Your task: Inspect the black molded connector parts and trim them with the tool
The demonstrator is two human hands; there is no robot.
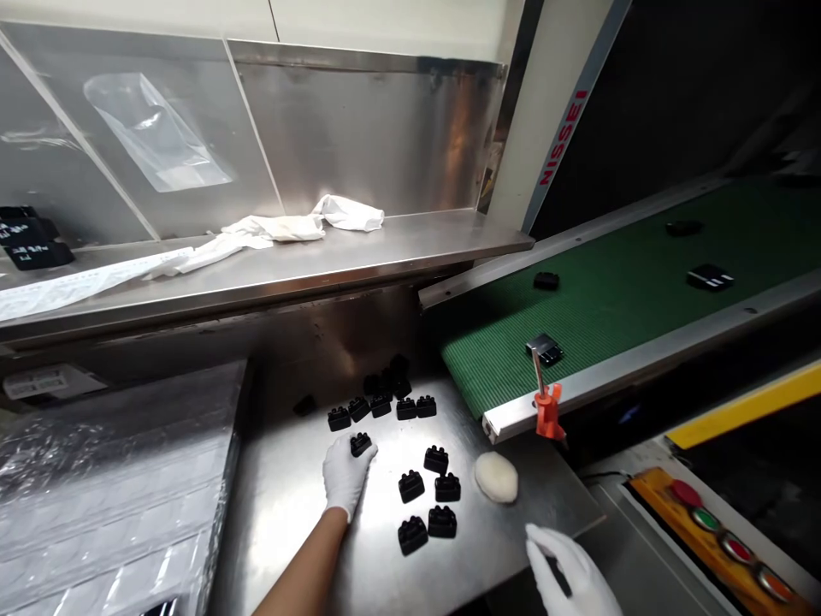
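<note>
My left hand point(346, 477), in a white glove, is closed on a small black plastic part point(360, 443) with knobs on top, over the steel table point(288, 513). Behind it, several similar black parts point(380, 405) stand in a rough row, with more heaped in shadow. To its right is a looser group of black parts point(436, 488). A round cream-coloured pad point(496, 476) lies between that group and my right hand point(568, 569). The gloved right hand is at the bottom edge, thumb and forefinger curved with a gap between them and nothing visible inside.
A green conveyor belt point(609, 282) slopes in from the right, carrying several black pieces. An orange clip point(548, 412) sits on its rail. Plastic-wrapped trays point(128, 488) fill the lower left. White cloths point(275, 229) lie on a steel shelf point(416, 244). A button panel point(711, 530) is at lower right.
</note>
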